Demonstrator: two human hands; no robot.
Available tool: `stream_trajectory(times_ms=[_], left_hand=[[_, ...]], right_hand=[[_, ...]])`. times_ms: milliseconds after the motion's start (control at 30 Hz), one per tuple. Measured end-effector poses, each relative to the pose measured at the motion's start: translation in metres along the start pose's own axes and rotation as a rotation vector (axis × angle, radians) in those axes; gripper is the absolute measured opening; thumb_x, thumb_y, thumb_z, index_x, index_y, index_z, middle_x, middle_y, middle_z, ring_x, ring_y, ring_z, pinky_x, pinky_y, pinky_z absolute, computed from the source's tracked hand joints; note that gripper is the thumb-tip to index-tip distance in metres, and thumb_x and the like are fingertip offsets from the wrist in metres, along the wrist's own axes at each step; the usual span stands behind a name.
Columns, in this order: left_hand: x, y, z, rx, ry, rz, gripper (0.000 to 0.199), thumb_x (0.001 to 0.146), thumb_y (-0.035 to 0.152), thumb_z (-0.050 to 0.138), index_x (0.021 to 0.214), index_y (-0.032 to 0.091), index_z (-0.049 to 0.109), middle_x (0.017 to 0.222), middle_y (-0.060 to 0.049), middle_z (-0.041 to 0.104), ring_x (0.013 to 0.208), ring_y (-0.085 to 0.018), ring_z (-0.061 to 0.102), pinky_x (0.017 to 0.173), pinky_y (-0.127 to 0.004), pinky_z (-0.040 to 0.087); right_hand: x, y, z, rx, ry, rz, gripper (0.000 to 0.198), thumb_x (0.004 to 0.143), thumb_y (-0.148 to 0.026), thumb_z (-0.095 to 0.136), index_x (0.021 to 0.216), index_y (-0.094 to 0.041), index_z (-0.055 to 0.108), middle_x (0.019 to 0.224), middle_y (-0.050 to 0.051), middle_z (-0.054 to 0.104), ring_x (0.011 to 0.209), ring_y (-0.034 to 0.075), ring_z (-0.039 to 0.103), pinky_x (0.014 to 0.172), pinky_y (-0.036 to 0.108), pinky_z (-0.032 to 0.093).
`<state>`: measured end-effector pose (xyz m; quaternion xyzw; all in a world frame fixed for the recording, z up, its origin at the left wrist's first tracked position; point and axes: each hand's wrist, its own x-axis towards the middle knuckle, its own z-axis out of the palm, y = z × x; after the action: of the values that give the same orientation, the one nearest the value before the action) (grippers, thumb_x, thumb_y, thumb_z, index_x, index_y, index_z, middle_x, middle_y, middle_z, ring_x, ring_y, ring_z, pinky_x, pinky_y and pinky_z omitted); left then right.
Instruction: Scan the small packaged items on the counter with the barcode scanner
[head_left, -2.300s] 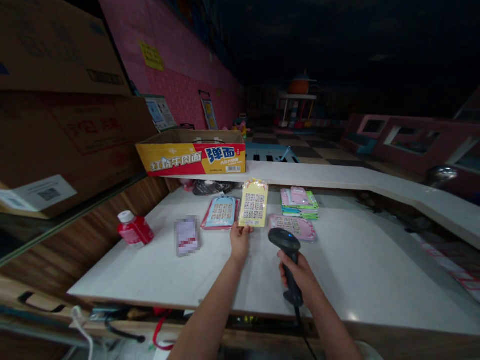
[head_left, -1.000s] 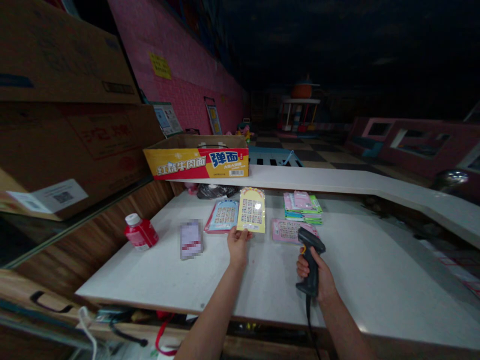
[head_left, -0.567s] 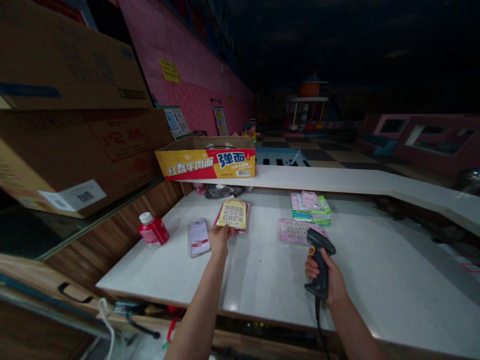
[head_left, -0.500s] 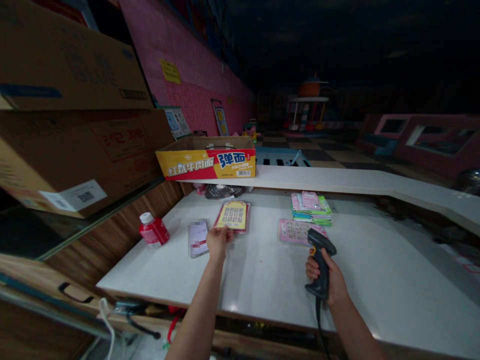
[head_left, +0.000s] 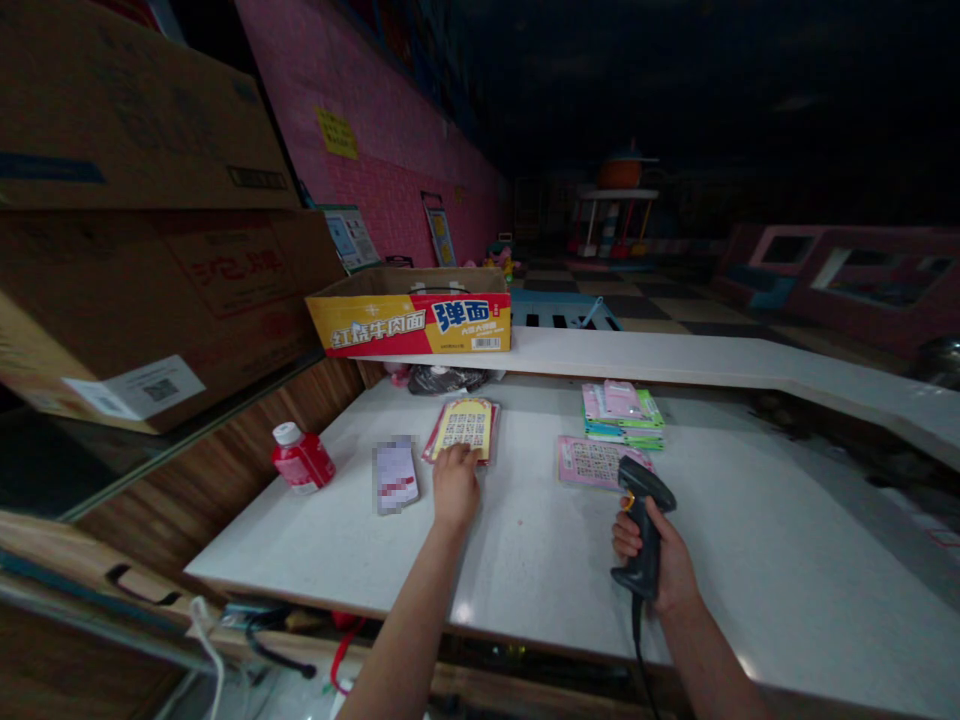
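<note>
My right hand [head_left: 667,560] is wrapped round the grip of a black handheld barcode scanner [head_left: 645,525]. Its head points at a pink card pack [head_left: 589,461] lying flat on the white desk, and a cable hangs from the handle. Over to the left, the bent fingers of my left hand [head_left: 456,490] are on the near edge of a yellow card pack [head_left: 466,424] printed with rows of small pictures. Red-edged packs lie beneath it. The left thumb is hidden. Beyond the pink pack is a stack of pink, green and blue packs [head_left: 622,415].
A phone with a blurred screen [head_left: 396,475] and a red bottle with a white cap [head_left: 303,458] stand on the left of the desk [head_left: 540,570]. A noodle carton [head_left: 420,325] sits on the raised ledge [head_left: 637,352]. Large cardboard boxes [head_left: 150,290] are piled at far left.
My left hand has shifted right along the near edge of the yellow card pack, its fingers now over that edge. The right hand and scanner have barely moved. The view has turned slightly.
</note>
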<state>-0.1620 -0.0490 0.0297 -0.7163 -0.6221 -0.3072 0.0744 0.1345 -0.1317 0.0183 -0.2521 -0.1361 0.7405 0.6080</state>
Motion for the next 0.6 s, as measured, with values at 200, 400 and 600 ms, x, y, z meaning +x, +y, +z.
stream_trajectory(times_ms=[200,400,600], left_hand=[[-0.005,-0.007,0.008,0.028,0.004,-0.017,0.045,0.078,0.004,0.043,0.113,0.019,0.067,0.120,-0.014,0.063,0.117,-0.030,0.053,0.109,-0.051,0.033],[-0.006,-0.006,0.004,-0.058,0.080,0.009,0.041,0.080,0.006,0.044,0.113,0.018,0.065,0.126,-0.015,0.060,0.131,-0.032,0.043,0.111,-0.053,0.030],[-0.001,0.027,0.006,-0.215,0.052,0.087,0.030,0.082,0.012,0.049,0.105,0.020,0.067,0.110,-0.013,0.065,0.108,-0.028,0.056,0.097,-0.044,0.044]], right_hand=[[0.001,-0.001,-0.003,0.016,-0.001,0.009,0.027,0.074,-0.039,0.076,0.081,-0.020,0.058,0.055,-0.007,0.039,0.043,0.007,0.035,0.038,0.017,0.036],[0.001,-0.002,-0.001,0.078,0.015,0.013,0.027,0.072,-0.037,0.077,0.079,-0.019,0.058,0.056,-0.007,0.040,0.043,0.006,0.035,0.039,0.016,0.036],[0.003,-0.004,0.001,0.078,-0.001,-0.006,0.029,0.071,-0.039,0.078,0.079,-0.019,0.059,0.054,-0.008,0.039,0.043,0.005,0.034,0.039,0.014,0.035]])
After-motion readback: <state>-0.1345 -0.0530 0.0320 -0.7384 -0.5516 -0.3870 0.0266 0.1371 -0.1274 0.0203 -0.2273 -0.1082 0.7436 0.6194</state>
